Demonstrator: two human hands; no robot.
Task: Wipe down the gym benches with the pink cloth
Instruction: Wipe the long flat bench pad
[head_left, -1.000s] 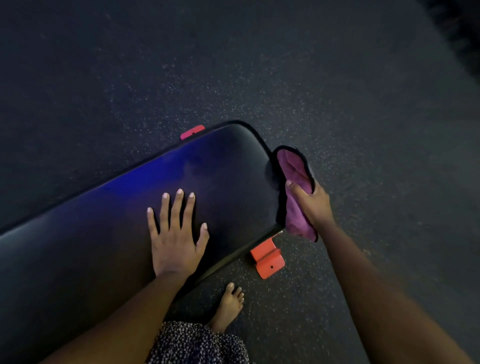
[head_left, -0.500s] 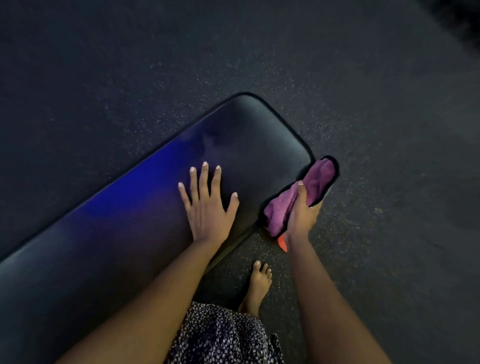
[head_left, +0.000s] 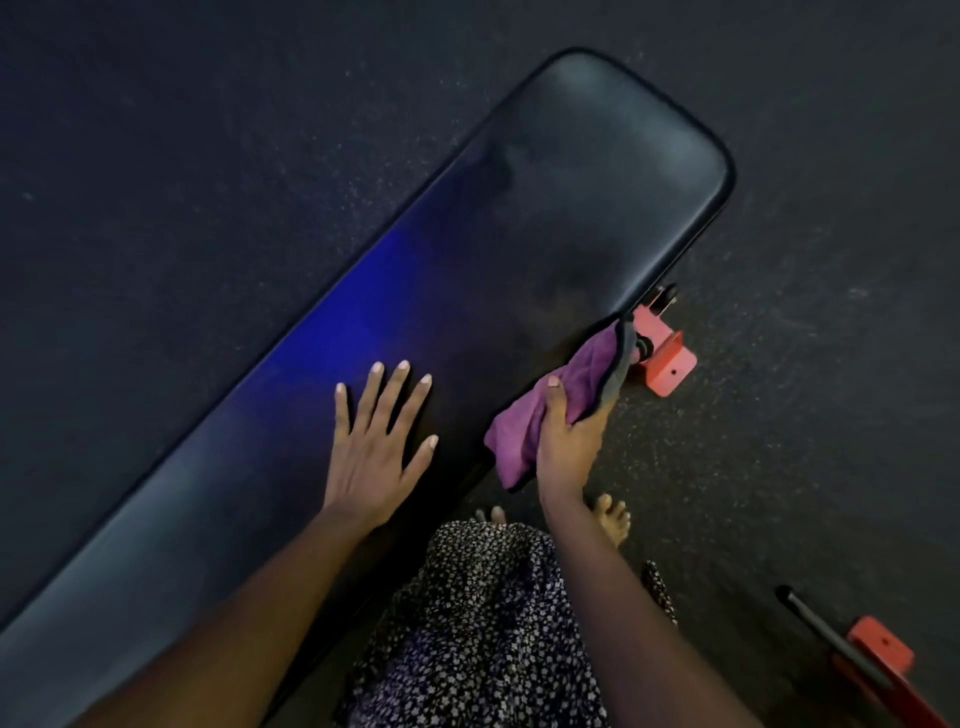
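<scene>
- Pink cloth (head_left: 550, 410) could snag on the red bracket (head_left: 667, 364) poking out under the bench (head_left: 571, 182), since its loose end hangs right beside it.
- Left hand (head_left: 376, 447) lies flat on the bench top, fingers spread, holding nothing.
- Right hand (head_left: 569, 441) is bunched round the cloth at the bench's near edge, well clear of the left hand.

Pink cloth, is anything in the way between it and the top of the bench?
Nothing blocks it. The right hand holds the pink cloth right at the near edge of the bench. Only the left hand lies flat on the top beside it, covering that one patch.
</scene>
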